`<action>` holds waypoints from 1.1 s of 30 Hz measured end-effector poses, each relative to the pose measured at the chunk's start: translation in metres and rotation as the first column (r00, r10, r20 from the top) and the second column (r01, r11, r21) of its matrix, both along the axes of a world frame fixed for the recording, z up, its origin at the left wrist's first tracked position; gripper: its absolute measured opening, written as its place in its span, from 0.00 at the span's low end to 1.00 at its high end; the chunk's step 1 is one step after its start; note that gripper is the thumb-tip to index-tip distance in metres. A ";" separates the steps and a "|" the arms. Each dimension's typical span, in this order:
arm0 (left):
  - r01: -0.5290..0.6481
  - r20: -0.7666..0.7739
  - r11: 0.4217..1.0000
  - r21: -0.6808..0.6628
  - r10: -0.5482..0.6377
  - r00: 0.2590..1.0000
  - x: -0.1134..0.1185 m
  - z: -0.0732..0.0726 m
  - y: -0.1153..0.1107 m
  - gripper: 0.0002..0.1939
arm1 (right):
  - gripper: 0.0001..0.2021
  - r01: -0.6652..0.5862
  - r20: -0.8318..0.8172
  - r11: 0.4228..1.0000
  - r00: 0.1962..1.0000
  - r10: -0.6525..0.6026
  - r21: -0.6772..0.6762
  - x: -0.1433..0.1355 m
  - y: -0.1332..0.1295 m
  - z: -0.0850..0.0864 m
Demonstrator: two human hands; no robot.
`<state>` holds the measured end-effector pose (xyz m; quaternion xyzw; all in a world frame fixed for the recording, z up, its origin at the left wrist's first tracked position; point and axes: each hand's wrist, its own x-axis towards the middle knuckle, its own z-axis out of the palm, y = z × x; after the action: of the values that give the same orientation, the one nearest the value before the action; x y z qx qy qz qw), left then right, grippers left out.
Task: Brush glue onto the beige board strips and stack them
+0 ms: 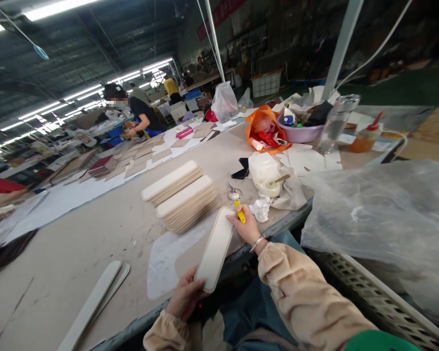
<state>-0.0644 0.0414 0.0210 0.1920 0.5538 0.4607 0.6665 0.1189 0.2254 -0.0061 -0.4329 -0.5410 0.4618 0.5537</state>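
A long cream-coloured strip with rounded corners (216, 248) slants over the table's front edge. Its near end is in the grip of my left hand (186, 294), thumb on top. At the far end, my right hand (246, 224) is closed around a small yellow-handled tool (241, 213), and its thumb rests on the strip. The tool's tip is too small to make out. Beyond the strip stand two neat stacks of similar strips, a nearer stack (186, 197) and a farther stack (172, 179). Under the strip lies a whitish translucent sheet (161, 265).
Right of the tool are crumpled white paper (260, 208), scissors (234, 190) and a white plastic container (265, 173). Behind stand an orange bag (254, 127), a purple basin (302, 134) and a clear bottle (338, 124). Loose strips (95, 302) lie front left. A co-worker (146, 114) works beyond.
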 end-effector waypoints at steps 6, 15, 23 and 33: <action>-0.093 -0.042 0.996 -0.002 0.093 0.995 0.011 -0.001 -0.007 0.33 | 0.16 0.002 0.036 0.999 0.999 0.000 -0.044 0.000 -0.001 -0.002; -0.086 -0.026 0.996 0.016 0.086 0.996 0.014 0.002 -0.007 0.30 | 0.15 0.005 0.067 1.000 0.998 -0.004 -0.017 0.001 0.000 -0.002; -0.141 -0.023 0.990 -0.010 0.141 0.990 0.013 -0.002 -0.012 0.31 | 0.15 -0.013 0.081 1.000 0.997 0.013 0.003 -0.002 -0.001 -0.006; -0.127 -0.037 0.992 -0.006 0.127 0.991 0.019 0.001 -0.011 0.30 | 0.14 -0.018 0.056 0.999 0.998 0.016 0.038 -0.002 -0.002 -0.002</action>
<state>-0.0458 0.0302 0.0222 0.1619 0.5791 0.4960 0.6265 0.1170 0.2232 -0.0079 -0.4301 -0.5687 0.4438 0.5428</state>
